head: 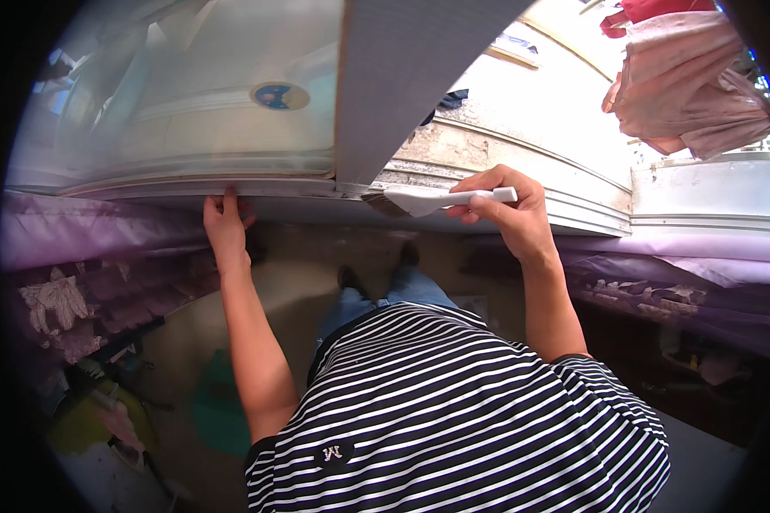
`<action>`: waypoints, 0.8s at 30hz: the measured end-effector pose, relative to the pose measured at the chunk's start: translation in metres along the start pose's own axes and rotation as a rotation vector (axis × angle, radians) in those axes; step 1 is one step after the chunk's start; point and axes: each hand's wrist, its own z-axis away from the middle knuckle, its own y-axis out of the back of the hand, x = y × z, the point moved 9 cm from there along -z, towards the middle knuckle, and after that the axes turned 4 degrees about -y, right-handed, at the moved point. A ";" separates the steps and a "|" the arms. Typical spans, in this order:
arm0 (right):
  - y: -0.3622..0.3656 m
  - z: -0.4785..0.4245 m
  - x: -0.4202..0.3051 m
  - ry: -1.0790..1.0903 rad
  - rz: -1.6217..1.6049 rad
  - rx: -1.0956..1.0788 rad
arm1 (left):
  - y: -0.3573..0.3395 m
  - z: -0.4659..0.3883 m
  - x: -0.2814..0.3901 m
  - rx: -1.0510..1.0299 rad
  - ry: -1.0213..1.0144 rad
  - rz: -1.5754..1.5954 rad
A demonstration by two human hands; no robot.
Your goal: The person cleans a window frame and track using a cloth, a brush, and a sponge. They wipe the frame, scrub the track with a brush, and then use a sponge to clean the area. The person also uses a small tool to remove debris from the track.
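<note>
My right hand (510,202) grips the white handle of a flat brush (417,200). Its dark bristles point left, against the window track (353,190) at the foot of the grey frame post (404,83). Farther left, my left hand (229,224) rests its fingertips on the edge of the windowsill (276,204), with nothing seen in it. Above that hand is a glass pane (199,96) with a round blue sticker (281,97). Right of the post the window stands open onto several light-coloured rails and ledges (462,144).
Pink clothing (683,80) hangs outside at the upper right. Purple curtains (102,231) flank the sill, with another purple fabric (667,256) at right. A green plastic stool (221,404) stands on the floor at lower left, near cluttered items (106,417) in shadow.
</note>
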 end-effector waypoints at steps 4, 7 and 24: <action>-0.012 -0.004 -0.001 0.027 -0.033 -0.130 | 0.003 0.017 0.005 0.012 -0.044 0.044; -0.034 -0.018 -0.003 0.208 0.026 -0.209 | -0.009 0.056 0.004 -0.037 -0.052 0.143; -0.080 -0.055 0.045 0.538 0.518 -0.147 | -0.065 0.166 -0.028 0.076 0.083 0.156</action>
